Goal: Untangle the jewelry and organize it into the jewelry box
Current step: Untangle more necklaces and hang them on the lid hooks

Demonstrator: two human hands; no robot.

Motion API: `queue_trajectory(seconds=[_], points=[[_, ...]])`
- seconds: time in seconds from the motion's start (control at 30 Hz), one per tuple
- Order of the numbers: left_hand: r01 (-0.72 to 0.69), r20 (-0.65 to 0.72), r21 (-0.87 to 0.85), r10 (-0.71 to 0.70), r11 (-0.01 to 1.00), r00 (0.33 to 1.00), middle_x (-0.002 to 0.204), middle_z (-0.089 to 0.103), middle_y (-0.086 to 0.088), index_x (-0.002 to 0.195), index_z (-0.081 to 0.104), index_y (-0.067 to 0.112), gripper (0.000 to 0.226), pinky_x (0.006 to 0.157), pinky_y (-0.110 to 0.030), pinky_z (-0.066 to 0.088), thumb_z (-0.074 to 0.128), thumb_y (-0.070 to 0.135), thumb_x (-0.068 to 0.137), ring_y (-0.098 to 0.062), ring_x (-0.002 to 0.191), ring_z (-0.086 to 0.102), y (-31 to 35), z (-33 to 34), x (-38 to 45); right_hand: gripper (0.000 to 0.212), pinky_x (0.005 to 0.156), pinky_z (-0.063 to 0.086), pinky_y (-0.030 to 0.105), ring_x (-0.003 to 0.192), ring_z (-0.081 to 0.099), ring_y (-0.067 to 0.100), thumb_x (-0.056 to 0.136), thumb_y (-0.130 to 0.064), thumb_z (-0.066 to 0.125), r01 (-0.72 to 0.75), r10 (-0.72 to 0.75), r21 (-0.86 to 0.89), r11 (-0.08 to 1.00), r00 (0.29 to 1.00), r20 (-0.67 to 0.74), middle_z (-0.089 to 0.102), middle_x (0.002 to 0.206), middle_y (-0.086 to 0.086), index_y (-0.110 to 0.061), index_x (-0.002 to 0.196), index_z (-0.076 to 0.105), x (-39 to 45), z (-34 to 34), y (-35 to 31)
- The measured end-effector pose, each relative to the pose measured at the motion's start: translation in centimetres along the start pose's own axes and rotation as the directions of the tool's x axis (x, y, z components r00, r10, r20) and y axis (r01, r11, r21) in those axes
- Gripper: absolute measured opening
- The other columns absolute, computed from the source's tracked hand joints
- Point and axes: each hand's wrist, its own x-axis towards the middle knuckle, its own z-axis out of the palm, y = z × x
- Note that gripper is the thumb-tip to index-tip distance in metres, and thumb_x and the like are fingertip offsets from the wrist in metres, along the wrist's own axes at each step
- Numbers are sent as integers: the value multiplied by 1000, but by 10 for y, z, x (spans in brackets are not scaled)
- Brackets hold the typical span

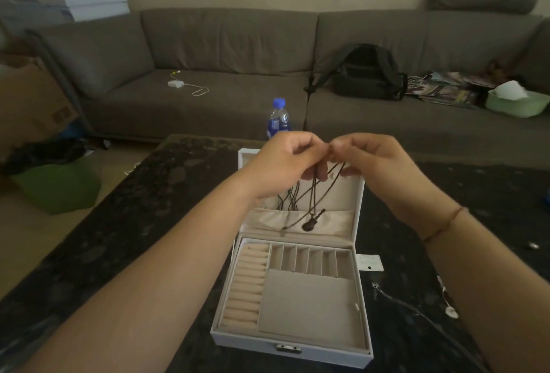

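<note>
A white jewelry box (293, 351) stands open on the dark table, lid upright, with ring rolls on the left and several small compartments at the back. Above the lid, my left hand (284, 164) and my right hand (376, 164) meet fingertip to fingertip, both pinching a dark cord necklace (320, 191). Its cords hang down in tangled loops, and a small dark guitar-shaped pendant (312, 221) dangles in front of the lid's fabric pocket. A thin silver chain (395, 298) lies on the table right of the box.
A blue-capped water bottle (278, 118) stands behind the box at the table's far edge. A white tag (370, 262) lies beside the box's right side. A small pale piece (451, 311) lies further right. A grey sofa (226, 45) with a black backpack (367, 73) fills the background.
</note>
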Motion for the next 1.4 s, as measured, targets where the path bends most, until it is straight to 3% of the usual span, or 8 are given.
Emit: queue_trajectory(seconds=[0.17, 0.33, 0.43, 0.57, 0.7, 0.87, 1.13, 1.4], points=[[0, -9, -110, -1, 994, 1000, 88, 68, 1, 92, 64, 10, 18, 83, -31, 53, 50, 15, 103, -13, 87, 66, -12, 10, 2, 40, 98, 48, 56, 96, 66, 34, 93, -38, 58, -61, 56, 129, 990, 998, 41, 69, 100, 22, 0, 93, 71, 11, -5, -3], [12, -14, -334, -18, 942, 1000, 111, 65, -31, 109, 56, -14, 34, 95, -38, 53, 43, 17, 105, -29, 100, 67, -25, 18, 3, 28, 81, 52, 44, 82, 65, 26, 94, -30, 60, -54, 51, 110, 992, 998, 34, 73, 92, 15, -5, 92, 74, 17, 1, -2], [1, 0, -456, -1, 890, 1000, 96, 72, -15, 110, 60, 1, 30, 93, -46, 53, 38, 22, 107, -34, 95, 68, -30, 28, 4, 23, 66, 49, 37, 72, 60, 27, 93, -27, 61, -46, 43, 127, 991, 999, 27, 74, 91, 15, -10, 94, 77, 16, 1, -3], [-32, -23, -546, 23, 837, 999, 86, 69, -7, 118, 56, 9, 26, 95, -57, 47, 33, 19, 108, -30, 87, 65, -36, 40, 5, 19, 88, 50, 42, 81, 69, 12, 95, -21, 59, -18, 16, 95, 995, 1000, 25, 76, 93, 4, -14, 102, 76, 19, -5, 1], [-47, -41, -468, 31, 882, 999, 91, 68, -7, 126, 52, 6, 28, 91, -51, 49, 35, 19, 108, -30, 88, 64, -44, 42, 0, 41, 102, 49, 41, 109, 67, 15, 94, 5, 42, 26, -26, 28, 999, 1000, 14, 74, 108, -1, -18, 109, 73, 19, -7, 0], [-92, -116, -325, 57, 941, 992, 83, 71, 0, 106, 62, 15, 15, 82, -43, 56, 48, 14, 103, -22, 75, 68, -43, 39, 0, 30, 75, 59, 32, 77, 73, 20, 89, 0, 63, 172, -196, -278, 945, 979, -61, 75, 87, 0, -27, 98, 74, 17, 12, -4], [-64, -147, -236, 30, 970, 989, 69, 62, -3, 93, 61, 11, 30, 78, -34, 54, 36, 15, 108, -21, 69, 62, -58, 37, 0, 30, 67, 53, 13, 71, 70, 2, 84, -2, 70, 134, -182, -252, 958, 967, -176, 72, 76, -14, -32, 79, 71, 23, 21, -8], [57, -42, -231, -69, 971, 997, 65, 44, 5, 89, 52, 13, 26, 93, -53, 52, 35, 18, 108, -15, 66, 53, -103, 52, -17, 16, 76, 61, 38, 66, 71, 18, 89, 4, 59, -237, 244, -181, 955, 970, 19, 71, 66, 9, -7, 86, 69, 44, 12, -12]])
